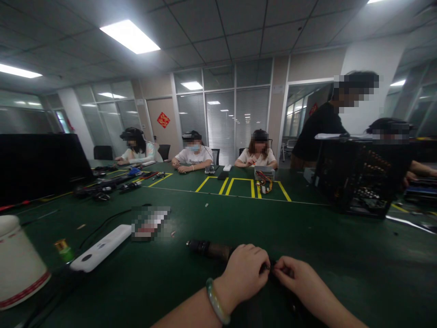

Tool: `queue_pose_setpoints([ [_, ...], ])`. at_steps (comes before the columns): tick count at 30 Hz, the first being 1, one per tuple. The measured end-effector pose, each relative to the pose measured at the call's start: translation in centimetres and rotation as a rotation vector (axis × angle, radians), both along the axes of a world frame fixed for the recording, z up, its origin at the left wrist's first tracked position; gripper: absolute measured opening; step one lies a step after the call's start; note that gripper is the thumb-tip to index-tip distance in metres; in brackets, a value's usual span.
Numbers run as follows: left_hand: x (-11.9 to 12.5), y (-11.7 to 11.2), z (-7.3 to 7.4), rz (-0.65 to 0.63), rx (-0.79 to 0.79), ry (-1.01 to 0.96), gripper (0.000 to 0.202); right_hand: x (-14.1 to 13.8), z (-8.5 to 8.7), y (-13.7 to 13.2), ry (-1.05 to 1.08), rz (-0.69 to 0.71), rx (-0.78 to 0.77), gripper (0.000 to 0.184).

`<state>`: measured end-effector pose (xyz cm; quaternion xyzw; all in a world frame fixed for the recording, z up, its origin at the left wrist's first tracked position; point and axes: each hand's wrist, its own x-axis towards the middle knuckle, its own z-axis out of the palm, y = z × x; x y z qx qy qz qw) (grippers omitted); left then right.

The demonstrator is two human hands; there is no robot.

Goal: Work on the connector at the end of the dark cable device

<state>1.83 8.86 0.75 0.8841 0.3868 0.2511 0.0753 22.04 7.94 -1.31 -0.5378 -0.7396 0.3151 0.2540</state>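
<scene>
My left hand (244, 272) rests on the green table near its front edge, fingers curled over a dark cylindrical tool (209, 248) that lies on its side and pokes out to the left. A pale green bangle (215, 301) circles that wrist. My right hand (296, 277) sits just to the right, its fingertips pinched together against the left hand's fingers on a small dark part that I cannot make out.
A white power strip (100, 248) and a white cylinder (17, 264) lie at the left. A black computer case (355, 175) stands at the right. Several people sit or stand around the green table (239, 218), with tools, cables and yellow tape lines at the far side.
</scene>
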Motion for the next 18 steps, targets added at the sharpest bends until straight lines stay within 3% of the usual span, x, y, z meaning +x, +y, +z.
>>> queue_pose_setpoints([
  [18,0.09,-0.15,0.11,0.009,-0.002,0.029,0.005,0.04,0.26,0.00,-0.012,-0.012,-0.022,0.017],
])
